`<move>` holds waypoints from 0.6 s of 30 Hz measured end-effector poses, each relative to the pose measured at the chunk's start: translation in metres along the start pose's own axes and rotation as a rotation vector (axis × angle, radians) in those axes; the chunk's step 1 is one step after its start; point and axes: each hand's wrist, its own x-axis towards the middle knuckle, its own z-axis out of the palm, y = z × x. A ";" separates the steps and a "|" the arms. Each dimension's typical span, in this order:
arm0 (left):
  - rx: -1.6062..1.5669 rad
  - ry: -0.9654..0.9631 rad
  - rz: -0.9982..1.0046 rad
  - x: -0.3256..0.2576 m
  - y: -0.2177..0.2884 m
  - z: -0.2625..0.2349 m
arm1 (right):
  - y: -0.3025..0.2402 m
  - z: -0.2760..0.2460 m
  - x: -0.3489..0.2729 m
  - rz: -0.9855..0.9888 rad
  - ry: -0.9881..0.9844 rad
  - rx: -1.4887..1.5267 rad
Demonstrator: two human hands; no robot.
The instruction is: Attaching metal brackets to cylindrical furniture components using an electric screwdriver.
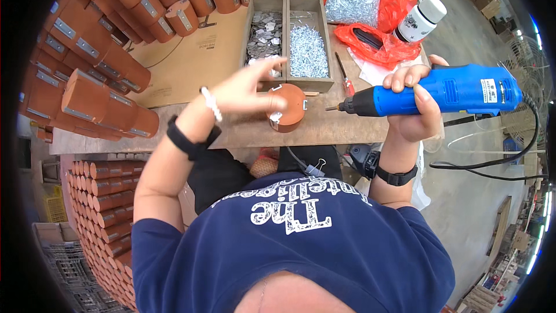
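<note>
My right hand [425, 113] is wrapped round a blue electric screwdriver [463, 84], its black nose and bit pointing left. Near the bench's front edge stands a round terracotta-coloured piece [296, 109] with small metal clips on its rim. The bit is a little to the right of it, not touching. Over the left side of this piece hovers my left hand [249, 90], fingers spread, with nothing visible in them; whether the thumb touches the piece I cannot tell. Behind is a two-part wooden tray [327, 75], with flat metal clips [266, 35] on the left and silvery screws [307, 49] on the right.
Terracotta cylinders with metal strips [87, 95] are stacked at the left and back; more [107, 203] stand below the bench. A red-handled screwdriver [347, 84], red plastic bags [382, 49] and a white bottle [420, 17] lie or stand at right. The power tool's black cable [533, 145] loops right.
</note>
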 end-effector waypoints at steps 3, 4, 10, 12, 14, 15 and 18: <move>0.372 -0.003 0.102 0.054 0.006 -0.018 | -0.002 -0.006 -0.001 -0.013 0.018 0.000; 0.432 -0.040 0.112 0.071 -0.002 -0.019 | -0.001 -0.007 -0.002 -0.010 0.026 0.003; 0.873 -0.234 -0.028 0.130 -0.021 0.006 | -0.004 -0.015 -0.009 -0.011 0.049 -0.020; 0.902 -0.209 -0.013 0.135 -0.017 0.013 | -0.007 -0.019 -0.011 -0.021 0.060 -0.023; 0.890 -0.223 -0.106 0.138 -0.014 0.016 | -0.009 -0.021 -0.011 -0.013 0.118 0.023; 0.867 -0.180 -0.052 0.138 -0.020 0.018 | -0.010 -0.022 -0.011 -0.015 0.120 0.026; 0.833 -0.185 -0.058 0.134 -0.019 0.017 | -0.008 -0.024 -0.011 -0.020 0.131 0.052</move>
